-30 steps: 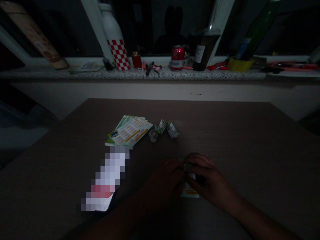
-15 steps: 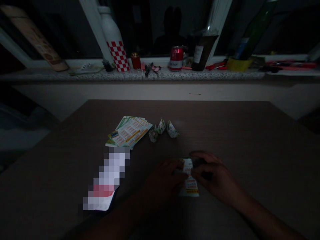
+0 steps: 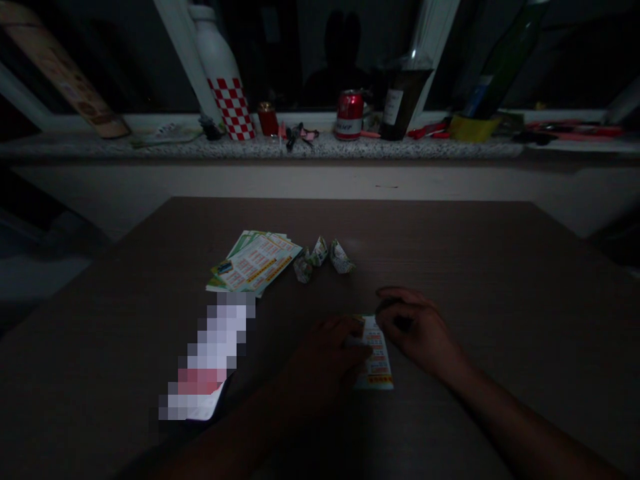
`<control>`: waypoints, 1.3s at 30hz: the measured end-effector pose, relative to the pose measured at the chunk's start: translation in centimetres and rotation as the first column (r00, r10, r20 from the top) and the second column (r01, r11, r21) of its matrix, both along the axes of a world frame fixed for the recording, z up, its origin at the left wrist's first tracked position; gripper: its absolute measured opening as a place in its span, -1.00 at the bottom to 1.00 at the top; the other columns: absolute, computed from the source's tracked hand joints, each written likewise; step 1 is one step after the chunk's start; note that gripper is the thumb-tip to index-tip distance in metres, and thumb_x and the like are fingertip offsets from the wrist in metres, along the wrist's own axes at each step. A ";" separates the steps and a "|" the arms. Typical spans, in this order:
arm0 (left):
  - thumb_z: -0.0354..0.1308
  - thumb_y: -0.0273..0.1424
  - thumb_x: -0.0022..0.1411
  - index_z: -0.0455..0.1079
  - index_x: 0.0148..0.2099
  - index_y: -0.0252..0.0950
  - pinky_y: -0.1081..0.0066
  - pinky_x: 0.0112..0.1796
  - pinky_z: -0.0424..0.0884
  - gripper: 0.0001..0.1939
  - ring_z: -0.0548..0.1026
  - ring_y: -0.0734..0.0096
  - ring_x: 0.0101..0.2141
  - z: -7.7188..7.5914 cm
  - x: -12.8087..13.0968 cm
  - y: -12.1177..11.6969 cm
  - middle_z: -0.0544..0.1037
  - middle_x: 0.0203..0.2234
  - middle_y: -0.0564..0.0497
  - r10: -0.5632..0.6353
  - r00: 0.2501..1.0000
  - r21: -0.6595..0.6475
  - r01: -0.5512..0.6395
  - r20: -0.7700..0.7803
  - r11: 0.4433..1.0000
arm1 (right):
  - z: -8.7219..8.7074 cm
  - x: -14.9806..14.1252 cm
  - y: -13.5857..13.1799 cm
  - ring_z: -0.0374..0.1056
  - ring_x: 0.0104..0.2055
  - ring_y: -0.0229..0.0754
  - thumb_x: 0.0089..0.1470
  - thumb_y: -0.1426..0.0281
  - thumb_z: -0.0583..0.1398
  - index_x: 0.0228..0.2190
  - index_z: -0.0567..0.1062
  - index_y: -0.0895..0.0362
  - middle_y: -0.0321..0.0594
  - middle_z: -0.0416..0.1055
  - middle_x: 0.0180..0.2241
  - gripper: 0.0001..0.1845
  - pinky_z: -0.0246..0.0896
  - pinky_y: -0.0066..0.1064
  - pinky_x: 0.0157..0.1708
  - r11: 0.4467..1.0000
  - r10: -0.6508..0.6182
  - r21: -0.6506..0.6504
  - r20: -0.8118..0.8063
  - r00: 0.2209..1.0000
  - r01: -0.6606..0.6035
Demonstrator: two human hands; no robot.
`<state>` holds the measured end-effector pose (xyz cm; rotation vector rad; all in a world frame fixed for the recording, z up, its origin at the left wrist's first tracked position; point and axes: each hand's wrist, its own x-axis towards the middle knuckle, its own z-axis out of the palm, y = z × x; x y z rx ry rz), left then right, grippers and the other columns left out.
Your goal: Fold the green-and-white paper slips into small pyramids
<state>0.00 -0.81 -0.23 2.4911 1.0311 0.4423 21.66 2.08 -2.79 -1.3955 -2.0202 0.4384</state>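
Observation:
A small printed paper leaflet [image 3: 379, 363], with orange rows and a yellow band near its lower edge, lies on the table in front of me. My left hand [image 3: 327, 353] rests flat over its left part, fingers stretched out and hiding that side. At the leaflet's upper right corner, my right hand [image 3: 413, 327] has thumb and index finger pinched together on the edge, the other fingers curled above. Farther away are several folded paper pieces [image 3: 341, 259], made from similar print. A stack of leaflets [image 3: 255, 263] sits fanned out to their left.
A phone [image 3: 207, 363] with a lit, blurred screen lies left of my hands on the brown table [image 3: 475, 260]. Along the stone windowsill [image 3: 165, 150] stand a checkered white bottle [image 3: 227, 87], a red can [image 3: 349, 115], a dark cup [image 3: 397, 107] and a green bottle [image 3: 510, 60].
My right hand has slid up along the leaflet's right edge to its upper corner, uncovering more print. My left hand stays pressed on the leaflet. The view shifts slightly.

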 end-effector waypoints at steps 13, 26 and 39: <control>0.07 -0.43 0.28 0.46 -0.03 -0.18 0.19 0.06 0.27 -0.76 0.34 0.23 0.05 -0.3 -0.1 0.1 0.41 0.02 -0.06 0.003 0.999 0.003 -0.003 0.035 1.000 | 0.1 1.3 -0.5 0.29 0.09 0.08 -0.01 0.36 0.29 -0.24 0.57 0.00 -0.12 0.40 0.04 -0.78 0.15 0.03 0.04 0.997 0.074 -0.038 0.126 0.989 -0.069; 0.08 -0.43 0.27 0.44 -0.02 -0.17 0.16 0.03 0.31 -0.75 0.34 0.22 0.04 -0.4 -0.2 0.1 0.40 0.01 -0.06 -0.001 0.997 0.001 0.001 0.075 1.000 | 1.5 2.3 -2.0 -0.05 0.29 0.22 -0.40 0.26 0.44 0.14 0.29 0.02 -0.06 0.03 0.28 0.00 -0.05 0.10 0.18 0.952 0.225 -0.254 0.212 0.951 -0.169; 0.26 -0.43 0.06 -0.03 0.30 -0.25 0.00 0.11 0.23 -0.19 0.16 0.03 0.16 -0.6 -0.2 0.3 0.18 0.19 -0.19 0.186 0.980 0.023 -0.188 0.073 0.982 | 2.0 1.4 -2.4 0.21 0.16 0.05 -0.26 0.56 0.36 0.14 0.15 -0.07 -0.16 0.32 0.09 -0.06 -0.19 0.11 0.23 0.921 0.327 -0.194 -0.079 0.942 -0.337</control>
